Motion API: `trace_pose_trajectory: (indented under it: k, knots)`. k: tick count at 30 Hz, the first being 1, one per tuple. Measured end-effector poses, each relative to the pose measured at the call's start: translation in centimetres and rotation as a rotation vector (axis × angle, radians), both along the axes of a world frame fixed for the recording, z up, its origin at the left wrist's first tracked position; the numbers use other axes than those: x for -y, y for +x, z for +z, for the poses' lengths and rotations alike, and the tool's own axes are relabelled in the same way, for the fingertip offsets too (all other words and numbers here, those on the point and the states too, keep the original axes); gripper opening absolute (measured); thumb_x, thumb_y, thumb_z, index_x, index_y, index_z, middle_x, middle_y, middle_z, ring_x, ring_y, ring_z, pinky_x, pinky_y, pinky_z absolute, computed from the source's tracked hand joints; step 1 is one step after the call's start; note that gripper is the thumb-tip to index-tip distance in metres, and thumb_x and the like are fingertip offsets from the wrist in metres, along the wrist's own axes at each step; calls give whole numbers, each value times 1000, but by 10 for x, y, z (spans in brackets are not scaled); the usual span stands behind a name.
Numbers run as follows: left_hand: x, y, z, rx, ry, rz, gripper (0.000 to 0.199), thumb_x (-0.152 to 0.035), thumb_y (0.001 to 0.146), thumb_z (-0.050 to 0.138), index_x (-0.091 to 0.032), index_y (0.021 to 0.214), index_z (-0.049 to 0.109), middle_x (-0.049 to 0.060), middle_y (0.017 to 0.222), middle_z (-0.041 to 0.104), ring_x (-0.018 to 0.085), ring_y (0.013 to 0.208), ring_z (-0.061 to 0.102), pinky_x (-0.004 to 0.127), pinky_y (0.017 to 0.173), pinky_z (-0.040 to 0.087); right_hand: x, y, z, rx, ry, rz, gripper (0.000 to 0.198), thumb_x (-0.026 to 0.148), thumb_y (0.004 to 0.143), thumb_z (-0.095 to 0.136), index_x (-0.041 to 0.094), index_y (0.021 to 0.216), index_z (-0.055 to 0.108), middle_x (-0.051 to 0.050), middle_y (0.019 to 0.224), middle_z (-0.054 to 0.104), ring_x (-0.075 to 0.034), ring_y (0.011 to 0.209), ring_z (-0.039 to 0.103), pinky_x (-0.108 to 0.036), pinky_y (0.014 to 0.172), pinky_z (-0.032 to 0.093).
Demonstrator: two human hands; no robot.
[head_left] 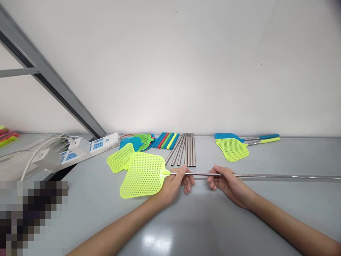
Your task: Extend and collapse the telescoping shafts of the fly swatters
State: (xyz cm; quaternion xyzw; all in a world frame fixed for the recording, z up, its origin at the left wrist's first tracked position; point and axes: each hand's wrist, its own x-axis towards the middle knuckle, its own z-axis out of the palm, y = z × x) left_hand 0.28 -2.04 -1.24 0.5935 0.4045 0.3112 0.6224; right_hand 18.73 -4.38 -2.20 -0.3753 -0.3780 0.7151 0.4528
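Both my hands hold one fly swatter, its yellow-green perforated head (pixel 145 175) at the left and its thin telescopic metal rod (pixel 271 175) stretched out far to the right, past the frame edge. My left hand (pixel 177 183) grips the rod just beside the head, thumb on top. Farther along, my right hand (pixel 229 183) pinches the same rod between thumb and fingers. Behind my left hand lie several short metal rods (pixel 186 149) and a row of coloured handle sleeves (pixel 165 140). Loose swatter heads (pixel 121 157) in yellow-green, blue and green overlap at the left.
Two swatters with short rods, a blue one (pixel 226 136) and a yellow-green one (pixel 232 149), lie by the wall at the right. A white power strip (pixel 105 143) with plugs and cables sits at the left under a grey metal frame (pixel 53 81). The grey table (pixel 202 220) is glossy.
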Motion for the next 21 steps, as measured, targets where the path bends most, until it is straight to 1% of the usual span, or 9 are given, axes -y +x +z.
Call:
trace_pose_trajectory:
  k: [6, 21]
  knots:
    - [0, 0, -1, 9, 11, -6, 46, -43, 83, 26, -13, 59, 52, 1, 46, 51, 10, 43, 46, 23, 49, 37, 0, 0, -1, -2, 18, 10, 35, 35, 81, 41, 11, 64, 60, -5, 63, 57, -11, 57, 50, -26, 58, 37]
    - [0, -1, -2, 23, 6, -8, 49, -45, 83, 24, -13, 59, 53, 1, 45, 51, 10, 42, 46, 23, 48, 37, 0, 0, 0, -5, 0, 8, 34, 35, 81, 42, 12, 65, 59, -5, 64, 58, -12, 57, 49, -26, 59, 37]
